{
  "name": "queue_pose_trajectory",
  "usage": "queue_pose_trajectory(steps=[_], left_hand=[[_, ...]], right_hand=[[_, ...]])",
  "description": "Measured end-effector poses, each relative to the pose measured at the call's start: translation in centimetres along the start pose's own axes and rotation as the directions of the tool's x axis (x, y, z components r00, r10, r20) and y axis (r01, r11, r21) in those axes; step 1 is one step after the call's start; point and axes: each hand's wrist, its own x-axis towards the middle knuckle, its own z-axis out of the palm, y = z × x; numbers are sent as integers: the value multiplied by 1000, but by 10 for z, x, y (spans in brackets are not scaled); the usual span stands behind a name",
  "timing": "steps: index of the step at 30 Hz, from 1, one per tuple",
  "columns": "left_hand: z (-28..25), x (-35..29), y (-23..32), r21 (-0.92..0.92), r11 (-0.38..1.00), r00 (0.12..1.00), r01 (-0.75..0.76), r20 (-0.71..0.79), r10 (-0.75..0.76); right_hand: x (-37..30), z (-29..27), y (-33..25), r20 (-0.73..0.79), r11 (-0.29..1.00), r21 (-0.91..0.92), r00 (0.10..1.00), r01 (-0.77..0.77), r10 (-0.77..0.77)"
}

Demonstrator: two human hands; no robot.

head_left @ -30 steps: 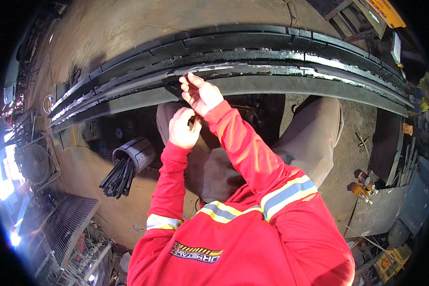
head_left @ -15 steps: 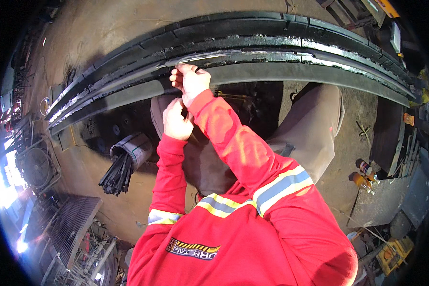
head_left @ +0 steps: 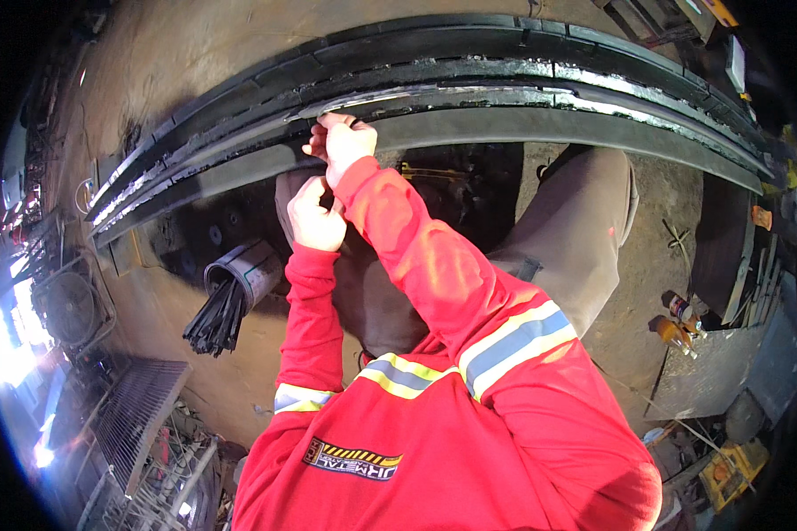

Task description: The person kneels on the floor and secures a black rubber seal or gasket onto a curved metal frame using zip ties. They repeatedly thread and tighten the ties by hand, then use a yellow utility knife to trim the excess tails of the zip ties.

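Note:
A long dark metal beam [head_left: 469,125] with several parallel ridges runs across in front of me. Along its middle groove lies a thin pale, shiny strip [head_left: 398,96]. My right hand [head_left: 349,142] is bent with its fingertips pinched together at the groove, touching the beam near the strip's left part. What is between those fingertips is too small to make out. Just below and nearer to me, my left hand [head_left: 317,217] is closed in a fist, next to the right wrist. Its contents, if any, are hidden.
Left of my legs a white bucket [head_left: 255,268] lies tilted, with dark flat strips [head_left: 220,319] sticking out. Farther left are a round fan [head_left: 66,305] and a metal grating [head_left: 140,416]. Orange bottles [head_left: 673,333] and a metal sheet [head_left: 708,376] lie at right.
Both hands have shifted slightly left, and the right fingertips have moved a little along the groove. The hands' closed shapes stay much the same.

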Motion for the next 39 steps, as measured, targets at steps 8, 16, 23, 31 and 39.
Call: queue_pose_trajectory(steps=[8,16,23,31,39], left_hand=[[2,-4,-8,-73,996,998,49,-32,-52],[-3,-5,-8,-131,991,999,31,-11,-32],[2,1,0,-45,999,1000,16,25,-15],[4,6,6,-68,998,1000,-9,-9,9],[4,5,4,-54,998,981,20,-191,-30]], right_hand=[[3,-17,3,281,891,362,944,-274,175],[1,-17,8,356,879,379,922,-289,150],[0,-16,-1,302,983,158,952,-98,47],[12,-19,-5,349,997,-70,936,-11,35],[3,-7,-8,234,992,-65,964,-112,124]])
